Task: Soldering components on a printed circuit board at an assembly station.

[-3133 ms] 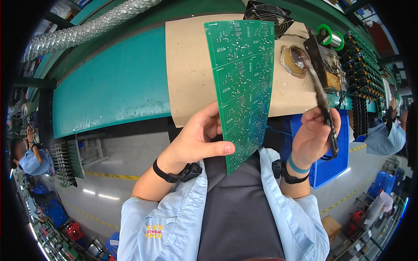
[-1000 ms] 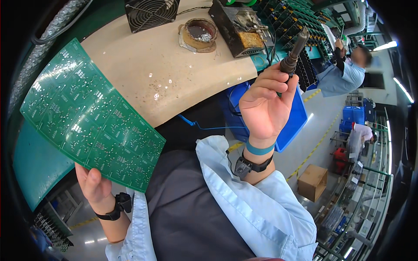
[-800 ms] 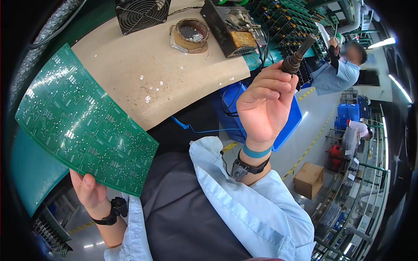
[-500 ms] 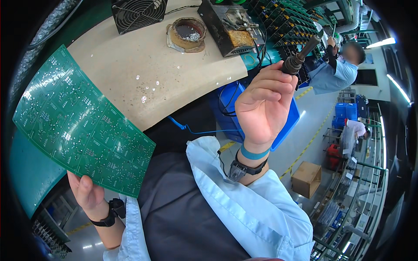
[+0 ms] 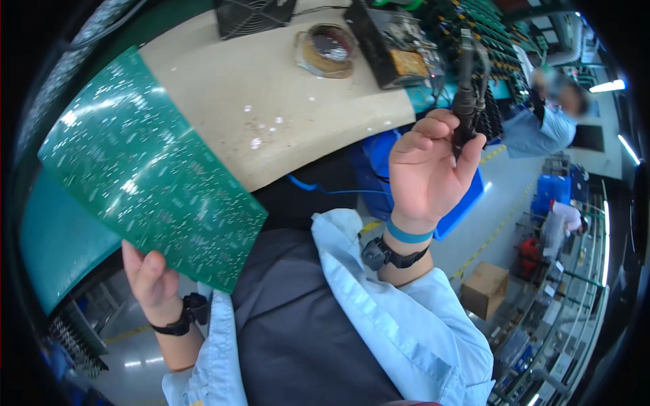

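Note:
My left hand (image 5: 150,279) grips the near edge of a large green printed circuit board panel (image 5: 159,176), held tilted at the left above the bench. Motion smears the panel's solder points into streaks. Raised at the right, my right hand (image 5: 430,172) has its fingers closed around the dark handle of a soldering iron (image 5: 465,98). The iron's metal tip points up and away, and its outline is blurred. A gap separates the iron from the panel.
On the tan bench mat (image 5: 223,115) stand a round pot (image 5: 328,54) with shiny metal inside, a black fan (image 5: 254,17) and a grimy metal box (image 5: 389,51). Blue bins (image 5: 382,162) are beside the bench. Racked boards and a person in light blue (image 5: 542,132) are beyond.
In the picture, the bench, panel and both hands have shifted right. The soldering iron has turned from leaning right to nearly upright, and my right hand's grip on it has changed.

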Action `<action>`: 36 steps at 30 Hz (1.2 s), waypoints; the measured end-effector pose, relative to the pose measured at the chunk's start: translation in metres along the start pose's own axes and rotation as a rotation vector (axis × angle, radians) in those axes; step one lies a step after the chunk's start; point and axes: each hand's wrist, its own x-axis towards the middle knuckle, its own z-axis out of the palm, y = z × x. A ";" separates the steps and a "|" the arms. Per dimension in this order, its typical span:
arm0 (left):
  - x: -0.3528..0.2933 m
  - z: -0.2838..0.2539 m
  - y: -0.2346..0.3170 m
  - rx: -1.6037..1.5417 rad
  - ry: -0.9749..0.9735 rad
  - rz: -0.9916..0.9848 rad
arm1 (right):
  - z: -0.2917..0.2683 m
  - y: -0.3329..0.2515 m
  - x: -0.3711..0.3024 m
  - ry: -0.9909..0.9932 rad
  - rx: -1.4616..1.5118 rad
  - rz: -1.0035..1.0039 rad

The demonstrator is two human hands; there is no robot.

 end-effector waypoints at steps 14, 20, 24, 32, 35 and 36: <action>0.012 0.002 0.031 -0.271 0.032 0.079 | -0.060 0.053 0.011 0.144 -1.181 -0.303; 0.013 -0.010 0.041 -0.417 -0.015 0.137 | -0.059 0.032 0.039 0.129 -0.268 -0.019; 0.009 -0.016 0.049 -0.300 -0.004 0.204 | -0.060 0.046 0.051 0.070 0.103 0.158; 0.003 -0.031 0.054 -0.278 -0.012 0.263 | -0.057 0.068 0.056 0.183 0.179 0.134; 0.007 -0.034 0.054 -0.304 -0.018 0.267 | -0.052 0.071 0.054 0.219 0.183 0.159; 0.009 -0.034 0.054 -0.302 -0.021 0.263 | -0.050 0.073 0.052 0.191 0.202 0.204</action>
